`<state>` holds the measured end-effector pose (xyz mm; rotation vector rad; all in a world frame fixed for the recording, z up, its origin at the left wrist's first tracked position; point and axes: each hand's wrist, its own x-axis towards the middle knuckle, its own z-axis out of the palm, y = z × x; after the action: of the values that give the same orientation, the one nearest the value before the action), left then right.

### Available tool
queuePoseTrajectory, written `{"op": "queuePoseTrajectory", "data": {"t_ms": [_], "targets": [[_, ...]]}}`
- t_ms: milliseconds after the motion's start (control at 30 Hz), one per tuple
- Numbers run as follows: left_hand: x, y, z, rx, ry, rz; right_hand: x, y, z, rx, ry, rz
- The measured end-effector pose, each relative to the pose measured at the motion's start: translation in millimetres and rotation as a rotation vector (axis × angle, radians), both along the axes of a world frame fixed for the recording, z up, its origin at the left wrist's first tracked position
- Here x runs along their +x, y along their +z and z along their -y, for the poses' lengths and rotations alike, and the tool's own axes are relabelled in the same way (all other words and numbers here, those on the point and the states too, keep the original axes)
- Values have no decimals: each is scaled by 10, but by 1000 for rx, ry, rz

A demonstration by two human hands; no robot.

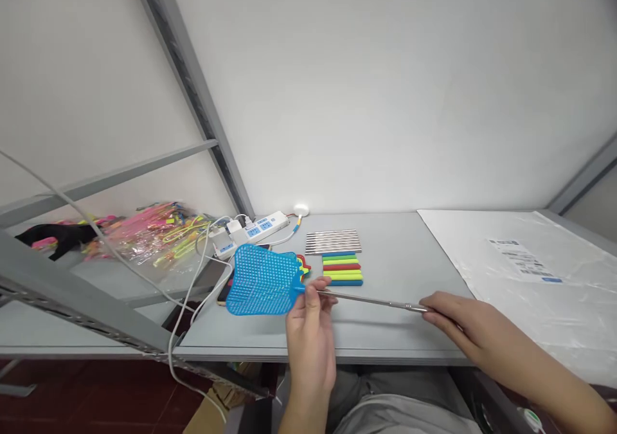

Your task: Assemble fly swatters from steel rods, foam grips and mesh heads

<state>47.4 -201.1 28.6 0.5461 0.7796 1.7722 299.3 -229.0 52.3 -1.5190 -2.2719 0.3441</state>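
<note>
A blue fly swatter (264, 281) with a perforated head and an extended metal telescopic rod is held across the desk front. My left hand (312, 331) pinches the neck, where the blue head meets the rod. At the rod's other end, the fingers of my right hand (463, 328) are closed on the metal tip. Behind the rod lie several coloured sleeves (342, 270) in a row, blue, green, yellow and red. Beyond them sits a row of shiny metal rods (332, 242). Red and yellow swatter heads (303, 267) peek out, mostly hidden by the blue one.
A white power strip (260, 228) with plugs and trailing cables stands at the back left, with a phone (224, 292) partly under the swatter. Plastic bags of colourful items (159, 235) fill the left shelf. A white plastic sheet (511, 292) covers the right side.
</note>
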Motion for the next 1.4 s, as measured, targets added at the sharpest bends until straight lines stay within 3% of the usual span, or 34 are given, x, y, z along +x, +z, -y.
{"op": "queuePoseTrajectory", "data": {"t_ms": [167, 367, 533, 700, 867, 1000, 1100, 1233, 1400], "targets": [[215, -97, 111, -43, -134, -132, -126, 46, 57, 205, 5, 116], [440, -51, 127, 125, -322, -305, -374, 69, 124, 308, -11, 152], [456, -18, -49, 239, -93, -245, -375, 39, -2, 265, 5, 74], [71, 62, -370, 217, 94, 11, -126, -81, -1, 302, -13, 214], [-383, 174, -548, 183, 86, 131, 288, -188, 205, 342, -52, 294], [-553, 242, -542, 185, 125, 138, 552, -152, 309, 395, -73, 334], [-510, 247, -537, 200, 139, 136, 617, -116, 289, 465, -128, 320], [-299, 184, -528, 173, 160, 133, 497, -88, 122, 552, -189, 261], [29, 82, -389, 178, -52, -47, 159, 62, -133, 607, -129, 276]]}}
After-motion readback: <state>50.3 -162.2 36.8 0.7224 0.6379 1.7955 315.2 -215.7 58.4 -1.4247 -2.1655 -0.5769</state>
